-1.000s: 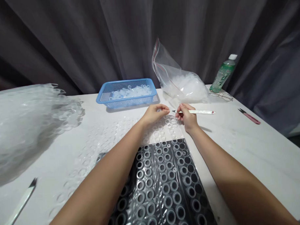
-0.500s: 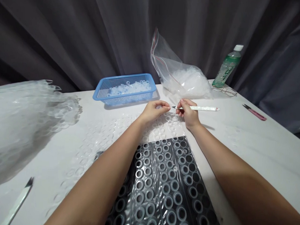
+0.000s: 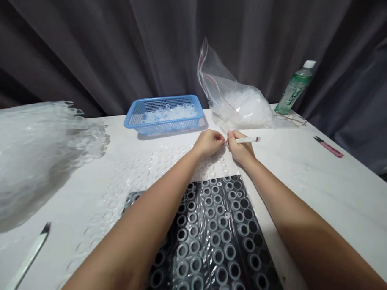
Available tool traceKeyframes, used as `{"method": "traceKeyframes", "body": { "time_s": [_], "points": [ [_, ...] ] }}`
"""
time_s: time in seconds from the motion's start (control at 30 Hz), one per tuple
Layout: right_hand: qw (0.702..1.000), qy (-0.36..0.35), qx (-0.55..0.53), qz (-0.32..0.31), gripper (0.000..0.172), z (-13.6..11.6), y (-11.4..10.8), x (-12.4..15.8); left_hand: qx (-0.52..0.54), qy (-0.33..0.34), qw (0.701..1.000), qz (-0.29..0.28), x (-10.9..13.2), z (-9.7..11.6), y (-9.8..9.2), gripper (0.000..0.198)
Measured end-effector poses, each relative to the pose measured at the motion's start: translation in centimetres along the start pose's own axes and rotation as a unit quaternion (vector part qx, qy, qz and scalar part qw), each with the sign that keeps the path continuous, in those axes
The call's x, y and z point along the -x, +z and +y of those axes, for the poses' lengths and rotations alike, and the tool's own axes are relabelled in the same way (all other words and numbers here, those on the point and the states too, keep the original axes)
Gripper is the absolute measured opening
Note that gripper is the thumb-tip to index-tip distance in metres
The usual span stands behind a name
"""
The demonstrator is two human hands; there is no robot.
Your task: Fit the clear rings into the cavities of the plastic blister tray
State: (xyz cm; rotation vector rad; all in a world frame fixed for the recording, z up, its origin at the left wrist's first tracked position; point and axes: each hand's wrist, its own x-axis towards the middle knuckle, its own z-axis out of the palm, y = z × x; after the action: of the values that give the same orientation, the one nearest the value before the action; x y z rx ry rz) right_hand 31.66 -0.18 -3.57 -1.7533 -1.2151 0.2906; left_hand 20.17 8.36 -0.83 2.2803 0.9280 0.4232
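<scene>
My left hand is pinched closed at the far end of a clear plastic sheet of rings that lies over a black mat. What its fingertips hold is too small to make out. My right hand grips a white pen-like tool, its tip pointed left at my left fingertips. The two hands nearly touch.
A blue basket of clear rings stands behind my hands, a zip bag of rings to its right. Green bottle and glasses far right, pink cutter on the right. Piled clear sheets left; a white tool near left.
My right hand has moved left until the tool's tip meets my left fingertips, and the tool now looks shorter. The view shifted slightly.
</scene>
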Motion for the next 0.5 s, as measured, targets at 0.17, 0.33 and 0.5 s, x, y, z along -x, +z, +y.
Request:
{"method": "traceKeyframes", "body": {
  "time_s": [0.17, 0.33, 0.5],
  "points": [
    [0.998, 0.047, 0.032, -0.027, 0.035, 0.5, 0.4, -0.5, -0.065, -0.049, 0.997, -0.002, -0.9, 1.4, 0.6, 0.012],
    [0.997, 0.064, 0.034, -0.027, 0.035, 0.7, 0.5, -0.6, -0.028, -0.072, 0.997, -0.004, -1.1, 1.7, 0.5, 0.013],
    [0.995, 0.089, 0.042, -0.022, 0.037, 0.7, 0.6, -0.5, 0.094, -0.081, 0.99, 0.068, -0.6, 0.9, -1.5, 0.016]
  ]
}}
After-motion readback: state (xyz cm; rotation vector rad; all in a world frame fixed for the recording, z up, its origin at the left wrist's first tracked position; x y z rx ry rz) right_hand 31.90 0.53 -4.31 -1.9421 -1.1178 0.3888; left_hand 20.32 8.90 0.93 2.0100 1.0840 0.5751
